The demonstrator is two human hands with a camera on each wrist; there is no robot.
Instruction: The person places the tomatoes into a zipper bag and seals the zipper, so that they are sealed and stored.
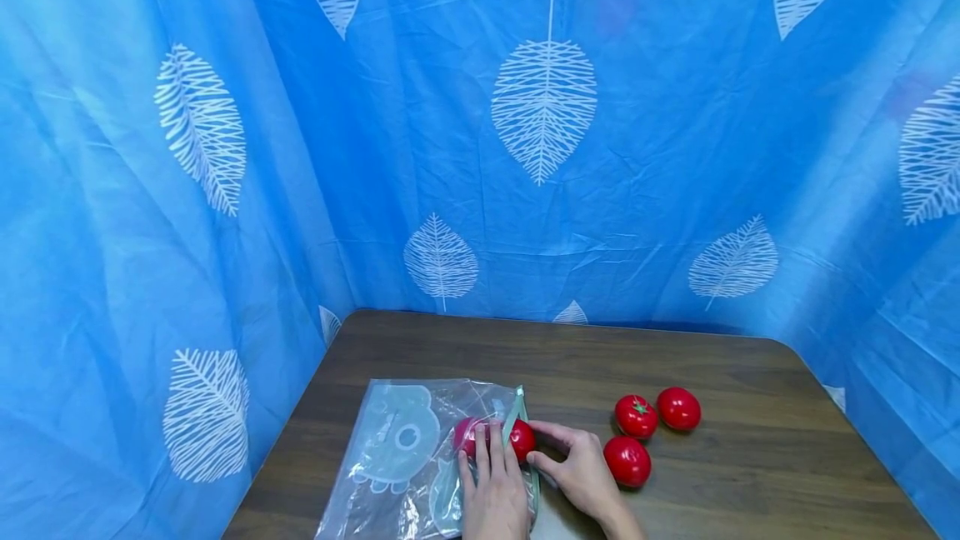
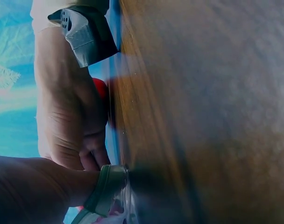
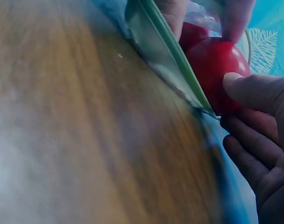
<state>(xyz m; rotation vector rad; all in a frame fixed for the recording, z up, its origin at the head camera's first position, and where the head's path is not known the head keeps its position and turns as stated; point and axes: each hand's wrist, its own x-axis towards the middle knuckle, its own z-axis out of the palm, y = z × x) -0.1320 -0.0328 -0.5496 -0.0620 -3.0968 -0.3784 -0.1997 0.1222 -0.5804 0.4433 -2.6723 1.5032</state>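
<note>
A clear zip bag with green animal print and a green zip strip lies flat at the left of the table, mouth facing right. One red tomato is inside, showing through the plastic. My left hand lies over the bag at its mouth, fingers stretched across the plastic and thumb at the green-edged opening. At that opening my right hand grips a second tomato, thumb on its near side and fingers beyond it. This tomato sits partly within the mouth, against the first one.
Three more red tomatoes stand right of my right hand: one with a green stem top, one behind it and one nearer. Blue curtains with white leaf prints surround the dark wooden table.
</note>
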